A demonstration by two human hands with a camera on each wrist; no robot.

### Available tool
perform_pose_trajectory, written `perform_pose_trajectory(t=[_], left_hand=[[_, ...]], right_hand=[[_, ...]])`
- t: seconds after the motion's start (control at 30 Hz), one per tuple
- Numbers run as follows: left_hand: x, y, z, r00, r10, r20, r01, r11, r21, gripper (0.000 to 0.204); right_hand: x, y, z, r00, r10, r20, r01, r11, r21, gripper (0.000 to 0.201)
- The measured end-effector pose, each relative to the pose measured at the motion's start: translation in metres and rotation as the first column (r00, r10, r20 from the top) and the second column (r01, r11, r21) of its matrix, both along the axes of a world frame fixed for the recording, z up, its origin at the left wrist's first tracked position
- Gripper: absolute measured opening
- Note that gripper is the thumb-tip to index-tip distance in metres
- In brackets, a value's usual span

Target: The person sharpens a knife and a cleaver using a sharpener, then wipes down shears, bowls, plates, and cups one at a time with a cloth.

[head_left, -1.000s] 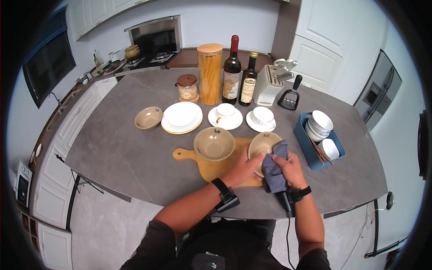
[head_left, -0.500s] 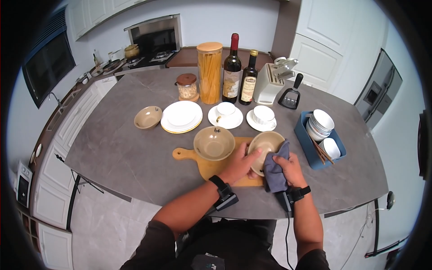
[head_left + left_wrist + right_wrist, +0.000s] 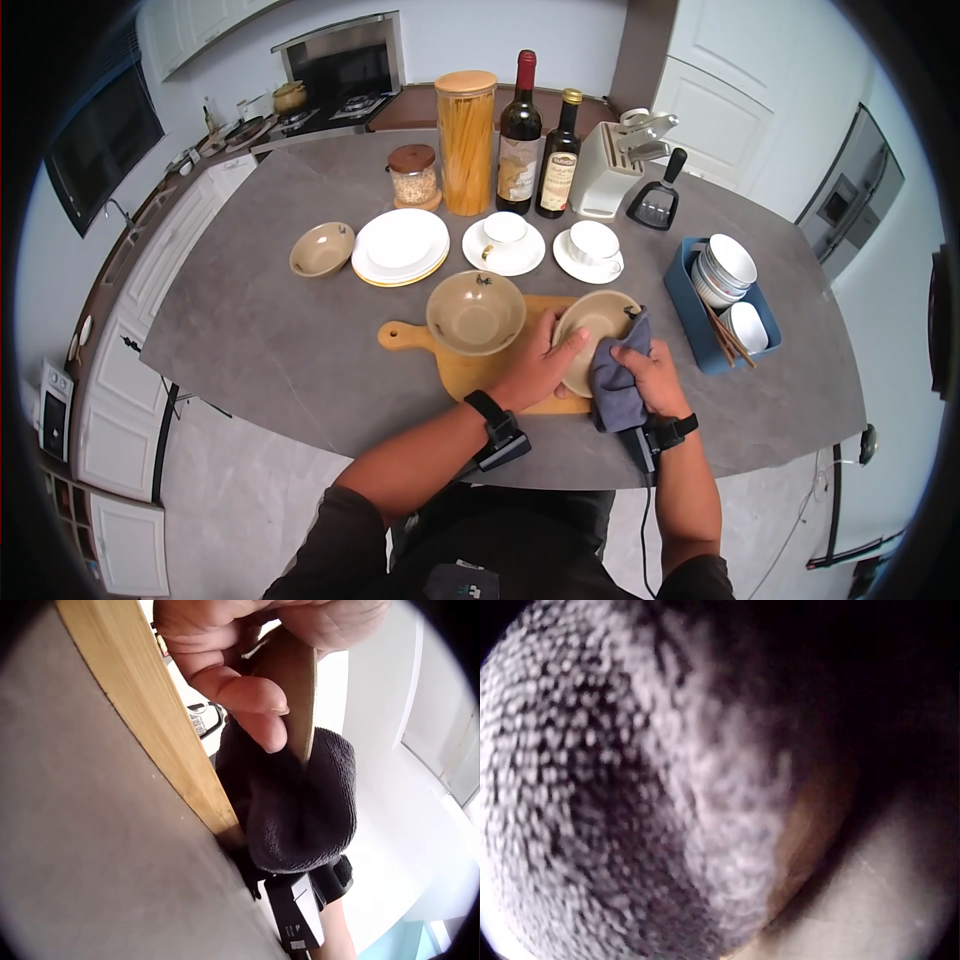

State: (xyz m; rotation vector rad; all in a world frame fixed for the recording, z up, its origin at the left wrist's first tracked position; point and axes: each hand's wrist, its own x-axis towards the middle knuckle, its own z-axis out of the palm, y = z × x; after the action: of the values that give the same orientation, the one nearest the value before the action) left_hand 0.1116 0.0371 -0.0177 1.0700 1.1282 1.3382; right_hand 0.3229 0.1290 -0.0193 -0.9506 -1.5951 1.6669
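Observation:
A beige bowl is held tilted above the right part of the wooden cutting board. My left hand grips its left side, thumb on the inside and fingers beneath. In the left wrist view, fingers curl under the bowl's edge. My right hand pinches a grey-purple cloth over the bowl's right rim, thumb on top; the fingers under it are hidden. The cloth fills most of the right wrist view. Another beige bowl sits upright on the board, just left of the held one.
Behind stand a small beige bowl, stacked white plates and two cups on saucers. Farther back are a pasta jar, two bottles and a knife block. A blue bin with white bowls and chopsticks is at right.
The held bowl has turned between the hands; its dark rim mark now shows beside the cloth at the upper right. Both hands have shifted slightly right, and the head view has tilted a little.

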Motion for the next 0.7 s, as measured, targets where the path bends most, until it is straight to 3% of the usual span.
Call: perform_pose_trajectory(t=[0.07, 0.17, 0.23, 0.37, 0.43, 0.47, 0.53, 0.57, 0.63, 0.67, 0.7], left_hand=[[-0.001, -0.003, -0.001, 1.0, -0.021, 0.005, 0.021, 1.0, -0.024, 0.051], [0.014, -0.001, -0.013, 0.997, 0.036, 0.072, -0.041, 0.997, 0.069, 0.053], [0.024, 0.011, -0.036, 0.983, 0.175, -0.053, -0.136, 0.894, 0.427, 0.054], [0.022, 0.018, -0.04, 0.983, 0.173, -0.062, -0.113, 0.837, 0.536, 0.055], [0.007, 0.003, -0.008, 1.0, -0.022, 0.019, 0.02, 0.995, 0.099, 0.055], [0.002, -0.001, 0.0, 1.0, -0.018, 0.022, 0.016, 0.995, 0.095, 0.055], [-0.005, -0.006, 0.01, 0.988, -0.063, 0.141, 0.082, 0.988, -0.129, 0.055], [-0.003, -0.007, 0.005, 0.988, -0.057, 0.144, 0.076, 0.988, -0.131, 0.055], [0.008, -0.004, -0.011, 0.995, 0.026, 0.099, -0.037, 0.994, 0.105, 0.053], [0.013, 0.004, -0.025, 0.995, 0.026, 0.099, -0.036, 0.994, 0.104, 0.053], [0.018, 0.015, -0.041, 0.997, 0.083, 0.007, -0.081, 0.943, 0.322, 0.054]], right_hand=[[-0.003, 0.0, -0.001, 1.0, -0.016, -0.007, 0.016, 1.0, -0.018, 0.017], [-0.009, -0.006, 0.005, 0.996, -0.061, -0.067, 0.057, 0.996, -0.065, 0.016], [-0.01, -0.006, 0.003, 0.989, -0.094, -0.116, 0.082, 0.991, -0.102, 0.016], [-0.004, -0.002, 0.0, 0.991, -0.074, -0.114, 0.075, 0.997, 0.007, 0.015], [-0.002, -0.002, 0.0, 0.996, -0.041, -0.081, 0.042, 0.999, 0.01, 0.015], [-0.002, -0.002, -0.001, 0.998, -0.02, -0.054, 0.02, 1.0, 0.011, 0.016], [-0.005, -0.001, -0.001, 1.0, 0.01, -0.023, -0.009, 1.0, 0.008, 0.016], [-0.006, -0.001, -0.001, 1.0, -0.01, -0.025, 0.01, 1.0, -0.01, 0.017], [-0.007, -0.003, 0.0, 0.999, -0.03, -0.026, 0.029, 0.999, -0.03, 0.018], [-0.008, -0.004, 0.001, 0.997, -0.053, -0.048, 0.052, 0.998, -0.023, 0.018], [-0.007, -0.004, 0.001, 0.994, -0.079, -0.07, 0.078, 0.997, -0.016, 0.019]])
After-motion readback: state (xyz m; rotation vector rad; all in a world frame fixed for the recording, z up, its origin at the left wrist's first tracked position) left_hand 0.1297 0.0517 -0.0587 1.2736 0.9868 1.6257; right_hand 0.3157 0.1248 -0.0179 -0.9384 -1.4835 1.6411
